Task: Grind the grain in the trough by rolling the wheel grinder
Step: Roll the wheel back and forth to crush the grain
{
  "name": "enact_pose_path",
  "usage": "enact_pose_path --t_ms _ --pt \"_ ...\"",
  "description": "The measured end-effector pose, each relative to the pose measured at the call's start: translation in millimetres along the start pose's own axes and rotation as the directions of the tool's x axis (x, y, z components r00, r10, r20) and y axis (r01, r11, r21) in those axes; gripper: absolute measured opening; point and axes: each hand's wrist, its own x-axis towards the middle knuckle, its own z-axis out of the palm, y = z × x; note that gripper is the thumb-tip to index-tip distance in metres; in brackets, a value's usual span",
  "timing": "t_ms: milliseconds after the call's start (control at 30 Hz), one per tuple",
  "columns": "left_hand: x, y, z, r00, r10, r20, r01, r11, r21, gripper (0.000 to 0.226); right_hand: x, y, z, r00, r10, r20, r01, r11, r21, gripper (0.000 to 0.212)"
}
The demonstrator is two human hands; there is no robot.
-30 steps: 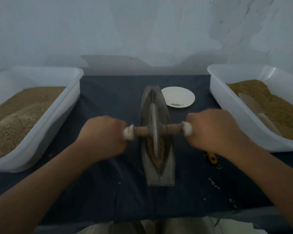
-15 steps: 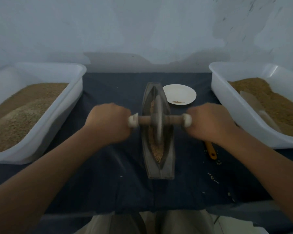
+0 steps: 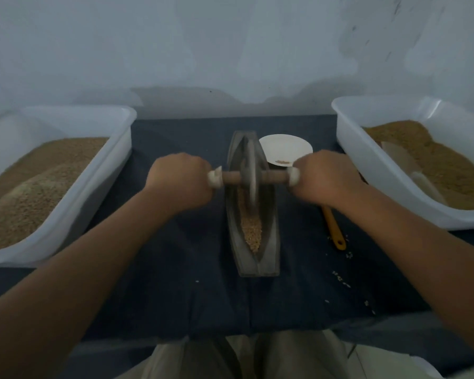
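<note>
The wheel grinder point(image 3: 251, 176) has been rolled away from the body to the far part of the trough point(image 3: 271, 250), midway between the two hands. The grain point(image 3: 252, 231) on the near side of the hands has been left uncovered and looks largely whole, so a return stroke is judged due. Each axle end is clasped, one by the curled left hand point(image 3: 179, 181) and one by the right hand point(image 3: 323, 176). A white plate point(image 3: 285, 146) lies just beyond the right hand.
</note>
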Motion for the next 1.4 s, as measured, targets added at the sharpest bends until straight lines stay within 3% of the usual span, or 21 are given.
enact_pose_path --t_ms 100,167,233,333,400,533,600,733,900,1067,1133,1267,1400 --pt "-51.0 -1.1 -3.6 0.979 0.154 -0.134 -0.151 0.988 0.030 0.036 -55.8 6.4 -12.8 0.982 -0.103 0.157 0.083 0.988 0.132 0.034" --pt "-58.6 -2.8 -3.7 0.975 0.173 -0.140 -0.174 0.985 0.004 0.037 -67.5 9.4 -18.3 0.973 -0.125 0.194 0.085 0.976 0.202 0.044" --pt "-46.0 -0.7 2.8 0.994 0.095 -0.054 -0.097 0.995 -0.027 0.035 -54.0 6.6 -15.1 0.983 -0.114 0.143 0.095 0.987 0.131 0.039" --pt "-5.0 -0.4 11.0 0.997 -0.076 0.017 0.077 0.995 -0.065 0.036 -5.0 -3.0 -8.6 0.994 -0.074 -0.082 0.067 0.995 -0.080 0.030" --pt "16.7 0.0 10.8 0.991 -0.129 0.035 0.133 0.984 -0.119 0.034 20.8 -6.6 -9.8 0.992 -0.040 -0.117 0.026 0.993 -0.114 0.033" --pt "-0.6 3.2 4.0 0.992 -0.117 0.040 0.120 0.989 -0.087 0.032 14.7 -3.4 -14.3 0.998 -0.054 -0.024 0.052 0.996 -0.066 0.027" --pt "-35.8 4.1 3.9 0.998 -0.051 -0.040 0.051 0.999 -0.019 0.034 -15.3 0.9 -18.6 0.992 -0.104 0.077 0.104 0.995 0.004 0.024" --pt "-79.9 3.3 3.1 0.982 0.066 -0.177 -0.060 0.997 0.038 0.044 -53.5 9.3 -22.8 0.968 -0.185 0.167 0.171 0.981 0.095 0.041" --pt "-7.4 5.7 5.6 0.992 -0.124 -0.006 0.123 0.991 -0.052 0.034 2.6 -2.5 -7.8 0.997 -0.054 -0.052 0.051 0.997 -0.056 0.032" --pt "24.5 4.6 -4.2 0.990 -0.117 0.077 0.121 0.991 -0.054 0.029 24.8 -3.1 -8.7 1.000 0.013 0.017 -0.013 1.000 -0.013 0.030" --pt "-5.7 1.4 -0.8 0.997 -0.065 0.044 0.066 0.997 -0.034 0.031 -0.6 0.8 -9.6 0.999 -0.032 0.043 0.031 0.999 0.018 0.029" --pt "-70.2 1.3 5.6 0.978 0.071 -0.194 -0.074 0.997 -0.010 0.039 -52.6 11.0 -15.5 0.982 -0.188 -0.008 0.188 0.974 0.128 0.041" --pt "-44.9 1.1 21.7 0.989 -0.072 -0.131 0.060 0.993 -0.098 0.042 -18.9 1.5 -9.8 0.982 -0.162 -0.100 0.159 0.987 -0.037 0.034"
